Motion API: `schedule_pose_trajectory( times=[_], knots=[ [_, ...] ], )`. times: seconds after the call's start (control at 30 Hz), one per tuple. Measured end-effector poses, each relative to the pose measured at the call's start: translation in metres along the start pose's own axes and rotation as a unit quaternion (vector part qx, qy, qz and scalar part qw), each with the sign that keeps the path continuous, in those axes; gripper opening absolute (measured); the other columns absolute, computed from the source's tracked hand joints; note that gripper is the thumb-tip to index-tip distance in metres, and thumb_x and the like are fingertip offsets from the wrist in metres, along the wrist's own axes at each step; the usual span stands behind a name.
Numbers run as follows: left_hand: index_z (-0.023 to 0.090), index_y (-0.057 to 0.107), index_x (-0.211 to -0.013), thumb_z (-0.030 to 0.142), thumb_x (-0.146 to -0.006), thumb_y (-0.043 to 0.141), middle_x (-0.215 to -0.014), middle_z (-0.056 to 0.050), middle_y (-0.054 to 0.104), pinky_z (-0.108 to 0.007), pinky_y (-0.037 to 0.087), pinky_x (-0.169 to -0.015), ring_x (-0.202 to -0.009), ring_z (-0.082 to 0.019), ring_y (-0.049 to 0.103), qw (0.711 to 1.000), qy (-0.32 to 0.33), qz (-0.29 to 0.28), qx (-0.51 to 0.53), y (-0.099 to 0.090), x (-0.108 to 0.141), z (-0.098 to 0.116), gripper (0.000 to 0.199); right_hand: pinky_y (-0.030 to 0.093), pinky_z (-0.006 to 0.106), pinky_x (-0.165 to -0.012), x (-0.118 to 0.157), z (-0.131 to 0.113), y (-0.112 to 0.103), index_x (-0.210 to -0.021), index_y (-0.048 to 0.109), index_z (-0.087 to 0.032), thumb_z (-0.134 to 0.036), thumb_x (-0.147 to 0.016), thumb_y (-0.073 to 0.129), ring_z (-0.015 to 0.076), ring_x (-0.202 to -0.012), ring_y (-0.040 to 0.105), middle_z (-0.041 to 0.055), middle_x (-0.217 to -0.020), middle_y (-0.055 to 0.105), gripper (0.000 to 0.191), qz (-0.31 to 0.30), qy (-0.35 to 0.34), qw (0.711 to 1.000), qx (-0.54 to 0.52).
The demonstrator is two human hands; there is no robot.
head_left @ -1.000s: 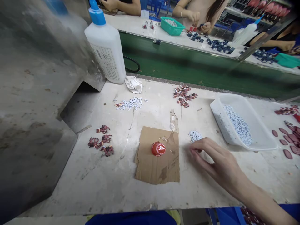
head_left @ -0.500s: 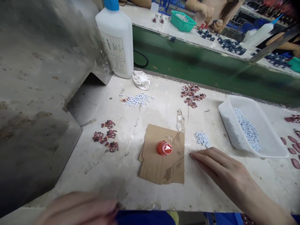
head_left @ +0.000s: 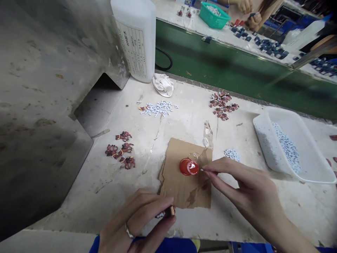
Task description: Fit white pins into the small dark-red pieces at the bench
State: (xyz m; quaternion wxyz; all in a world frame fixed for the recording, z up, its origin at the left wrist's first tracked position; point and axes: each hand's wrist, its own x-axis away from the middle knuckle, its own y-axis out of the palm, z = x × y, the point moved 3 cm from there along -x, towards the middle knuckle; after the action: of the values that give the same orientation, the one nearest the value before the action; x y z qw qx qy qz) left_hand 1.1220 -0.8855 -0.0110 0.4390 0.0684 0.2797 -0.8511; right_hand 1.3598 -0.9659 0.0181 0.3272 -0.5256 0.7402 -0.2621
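My left hand (head_left: 147, 219), with a ring on one finger, pinches a small brown figure (head_left: 170, 211) near the table's front edge. Between the fingertips of my right hand (head_left: 237, 182) is a tiny white piece (head_left: 202, 170), just right of a small red cup (head_left: 189, 166). The cup stands on a torn piece of cardboard (head_left: 176, 186). Small pale blue pieces (head_left: 232, 155) lie in a pile behind my right hand. More pale pieces (head_left: 160, 108) are spread farther back. Brown figures lie in groups at the left (head_left: 127, 161) and at the back (head_left: 223, 103).
A white tub (head_left: 316, 168) of pale pieces stands at the right. At the back left are a large bottle (head_left: 138, 42) and a crumpled white cloth (head_left: 163, 85). A metal housing (head_left: 44, 105) fills the left side. Another person's hands (head_left: 250, 14) are beyond the green partition (head_left: 189, 52).
My left hand has come in from the lower left with the brown figure in its fingers. My right hand has moved left to beside the red cup, now pinching a tiny white piece. The view has shifted slightly.
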Motion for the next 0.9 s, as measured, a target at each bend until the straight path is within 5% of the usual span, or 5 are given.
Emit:
schedule_pose_trajectory(
  times=[0.23, 0.37, 0.53, 0.7, 0.9],
  knots=[
    [0.028, 0.08, -0.112, 0.052, -0.095, 0.082, -0.091, -0.002, 0.082, -0.024, 0.071, -0.081, -0.09, -0.019, 0.082, 0.997, -0.022, 0.07, -0.013, 0.01, -0.016, 0.005, 0.029, 0.061, 0.025, -0.067, -0.005, -0.004, 0.006, -0.102, 0.075, -0.028, -0.014, -0.1, 0.07, 0.0127, -0.075, 0.075, -0.0029, -0.088, 0.08, 0.016, -0.001, -0.033, 0.999, 0.013],
    [0.027, 0.079, -0.11, 0.044, -0.098, 0.081, -0.09, 0.0, 0.083, -0.023, 0.071, -0.083, -0.089, -0.018, 0.083, 0.999, -0.014, 0.047, 0.003, 0.006, -0.013, 0.003, 0.021, 0.062, 0.024, -0.067, -0.004, -0.005, 0.007, -0.102, 0.075, -0.027, -0.011, -0.099, 0.072, 0.0125, -0.076, 0.074, -0.0024, -0.089, 0.08, 0.017, 0.012, -0.059, 0.998, 0.025],
    [0.022, 0.073, -0.116, 0.018, -0.103, 0.073, -0.096, 0.005, 0.083, -0.006, 0.062, -0.092, -0.091, -0.005, 0.081, 0.999, 0.011, -0.025, 0.034, 0.003, -0.003, -0.003, 0.013, 0.064, 0.023, -0.07, -0.003, -0.003, 0.006, -0.103, 0.075, -0.027, -0.01, -0.098, 0.072, 0.0131, -0.08, 0.077, -0.0018, -0.09, 0.081, 0.018, 0.011, -0.069, 0.997, 0.036],
    [0.024, 0.072, -0.113, 0.029, -0.105, 0.074, -0.095, 0.008, 0.084, -0.005, 0.061, -0.093, -0.089, -0.003, 0.081, 0.999, 0.008, -0.023, 0.033, 0.006, 0.0, -0.007, 0.01, 0.065, 0.024, -0.071, -0.002, -0.001, 0.007, -0.105, 0.074, -0.028, -0.01, -0.099, 0.072, 0.0136, -0.081, 0.078, -0.0021, -0.091, 0.081, 0.019, 0.013, -0.074, 0.996, 0.041],
    [0.024, 0.071, -0.115, 0.023, -0.105, 0.073, -0.097, 0.006, 0.084, -0.007, 0.064, -0.089, -0.09, -0.005, 0.082, 0.997, -0.002, -0.041, 0.066, 0.01, -0.005, -0.003, 0.011, 0.067, 0.03, -0.066, 0.004, -0.013, 0.002, -0.105, 0.076, -0.033, -0.013, -0.097, 0.072, 0.018, -0.079, 0.08, -0.0026, -0.089, 0.084, 0.022, 0.051, -0.039, 0.998, -0.007]
  ],
)
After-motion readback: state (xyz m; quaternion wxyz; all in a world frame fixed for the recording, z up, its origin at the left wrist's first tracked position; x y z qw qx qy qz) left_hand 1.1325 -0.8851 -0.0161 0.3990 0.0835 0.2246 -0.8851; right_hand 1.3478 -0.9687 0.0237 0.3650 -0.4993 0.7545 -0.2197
